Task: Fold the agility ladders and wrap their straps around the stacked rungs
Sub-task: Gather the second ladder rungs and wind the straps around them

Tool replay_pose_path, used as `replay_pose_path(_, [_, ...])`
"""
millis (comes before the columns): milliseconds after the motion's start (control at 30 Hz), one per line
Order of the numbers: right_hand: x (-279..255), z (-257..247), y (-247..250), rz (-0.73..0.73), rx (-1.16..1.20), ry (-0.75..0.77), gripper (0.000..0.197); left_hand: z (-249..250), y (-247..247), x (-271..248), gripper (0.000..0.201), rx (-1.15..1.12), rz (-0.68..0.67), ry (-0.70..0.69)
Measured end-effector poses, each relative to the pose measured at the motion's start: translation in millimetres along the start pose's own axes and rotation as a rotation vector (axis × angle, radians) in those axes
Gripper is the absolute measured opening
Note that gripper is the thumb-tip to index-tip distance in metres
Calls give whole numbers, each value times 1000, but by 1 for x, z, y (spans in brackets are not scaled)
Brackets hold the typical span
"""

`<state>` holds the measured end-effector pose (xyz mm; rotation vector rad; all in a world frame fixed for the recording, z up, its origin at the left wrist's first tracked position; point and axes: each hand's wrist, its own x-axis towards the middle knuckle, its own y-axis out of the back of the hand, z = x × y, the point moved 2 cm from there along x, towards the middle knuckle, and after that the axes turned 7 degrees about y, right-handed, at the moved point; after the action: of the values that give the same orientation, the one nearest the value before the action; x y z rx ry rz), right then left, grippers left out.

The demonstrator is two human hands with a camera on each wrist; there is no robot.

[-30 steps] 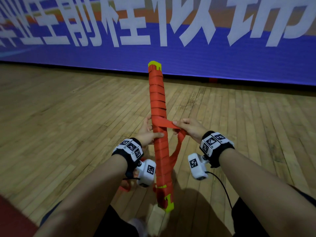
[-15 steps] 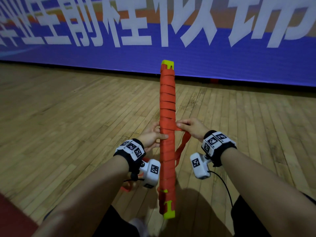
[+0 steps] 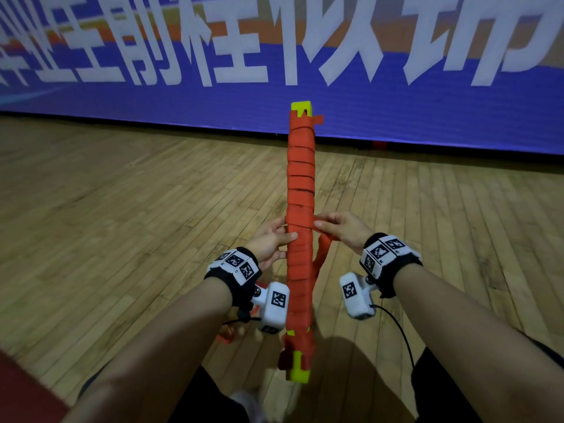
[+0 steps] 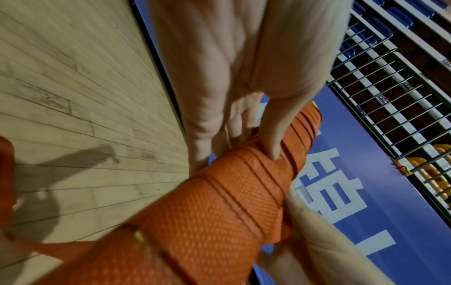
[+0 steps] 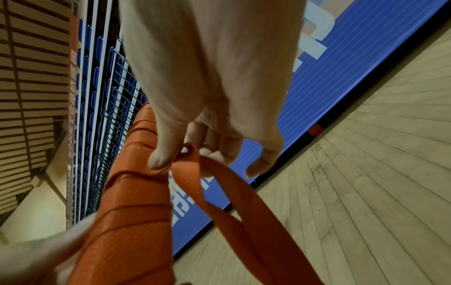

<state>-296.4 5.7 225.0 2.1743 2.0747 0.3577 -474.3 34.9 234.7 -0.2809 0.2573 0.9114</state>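
Observation:
The folded agility ladder [image 3: 300, 184] is a long bundle of yellow rungs wound in orange strap, held upright in front of me, yellow ends showing at top and bottom. My left hand [image 3: 271, 239] grips the bundle [image 4: 219, 202] at its middle, thumb across the wraps and fingers behind. My right hand [image 3: 338, 228] pinches the loose orange strap [image 5: 219, 189] against the bundle's right side. The strap's free part [image 3: 320, 257] hangs in a loop below that hand.
Wooden plank floor [image 3: 122, 224] lies all around. A blue banner [image 3: 213, 99] with white characters runs along the far wall. Railings and blue seats [image 4: 390, 77] rise behind it. My legs and a shoe [image 3: 247, 404] are below the bundle.
The bundle has swung from a leftward tilt to upright and shifted right. The strap that stood out across the bundle now lies flat against it, under my right fingers.

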Motion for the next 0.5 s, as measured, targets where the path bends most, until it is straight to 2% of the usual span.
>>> replay_pose_path(100, [-3,-1,0,-21,53,-35,19,0,-2,-1,42,-11,-75,35])
replay_pose_path(200, [-4,-5,-2,-11,22,-10,12,-1,-4,-1,46,50,-69,59])
replay_pose_path(367, [-1,-1,-11,27,-34,37,17,-1,-4,1,49,252,126,-12])
replay_pose_path(500, [1,-1,-11,38,-30,60,17,0,1,1,64,231,199,-20])
